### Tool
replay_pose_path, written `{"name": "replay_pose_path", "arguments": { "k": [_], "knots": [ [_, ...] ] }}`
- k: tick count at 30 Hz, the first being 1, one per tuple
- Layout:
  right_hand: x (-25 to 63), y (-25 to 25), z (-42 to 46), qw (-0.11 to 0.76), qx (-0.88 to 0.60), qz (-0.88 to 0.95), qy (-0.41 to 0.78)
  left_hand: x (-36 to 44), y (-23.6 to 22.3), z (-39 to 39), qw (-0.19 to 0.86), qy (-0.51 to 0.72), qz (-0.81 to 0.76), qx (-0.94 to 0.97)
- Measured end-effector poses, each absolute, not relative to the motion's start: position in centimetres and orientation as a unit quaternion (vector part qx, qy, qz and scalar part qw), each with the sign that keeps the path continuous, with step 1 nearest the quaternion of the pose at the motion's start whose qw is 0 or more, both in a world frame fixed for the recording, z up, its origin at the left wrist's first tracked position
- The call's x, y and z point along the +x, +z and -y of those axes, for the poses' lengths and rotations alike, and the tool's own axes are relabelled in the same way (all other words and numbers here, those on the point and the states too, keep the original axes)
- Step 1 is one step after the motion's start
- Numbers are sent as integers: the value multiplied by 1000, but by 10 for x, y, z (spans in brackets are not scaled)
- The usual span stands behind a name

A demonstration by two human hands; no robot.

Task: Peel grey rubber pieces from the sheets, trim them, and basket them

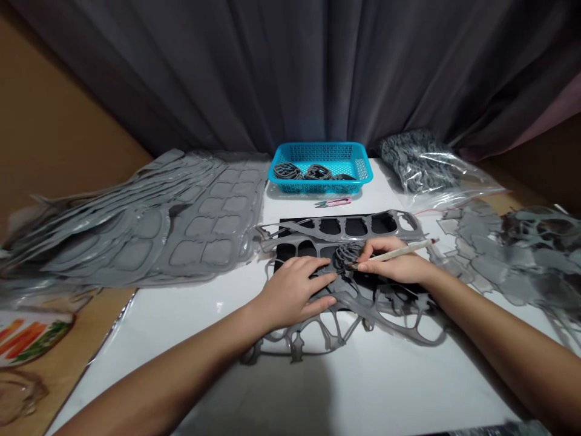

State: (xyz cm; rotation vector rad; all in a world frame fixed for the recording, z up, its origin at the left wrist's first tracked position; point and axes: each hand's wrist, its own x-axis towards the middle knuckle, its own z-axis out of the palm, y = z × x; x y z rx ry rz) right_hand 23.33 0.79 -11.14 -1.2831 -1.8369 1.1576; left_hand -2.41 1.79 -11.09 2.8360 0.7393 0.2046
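A grey rubber sheet point(390, 225) with cut-out windows lies over a black mat point(290, 224) in the middle of the white table point(181, 327). My left hand point(294, 292) lies flat on the sheet with fingers stretched out, pressing it down. My right hand point(394, 261) is closed on a thin pen-like tool point(399, 251), whose tip touches a small grey lattice piece point(345, 254) on the sheet. Loose grey webbing point(318, 336) from the sheet trails toward me.
A blue basket point(320, 167) at the back holds several dark grey pieces; pink snips point(333, 202) lie before it. Stacked grey sheets point(149, 230) fill the left. A plastic bag of grey parts point(420, 160) and torn scrap point(512, 254) sit right.
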Motion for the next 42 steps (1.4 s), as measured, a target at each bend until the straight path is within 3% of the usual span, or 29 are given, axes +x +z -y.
{"name": "replay_pose_path", "arguments": {
  "k": [27, 42],
  "knots": [
    [221, -114, -4, 226, -419, 792, 382, -26, -112, -21, 132, 66, -254, 956],
    [203, -101, -18, 202, -418, 856, 227, -29, -115, -23, 194, 75, -257, 944]
  ]
}}
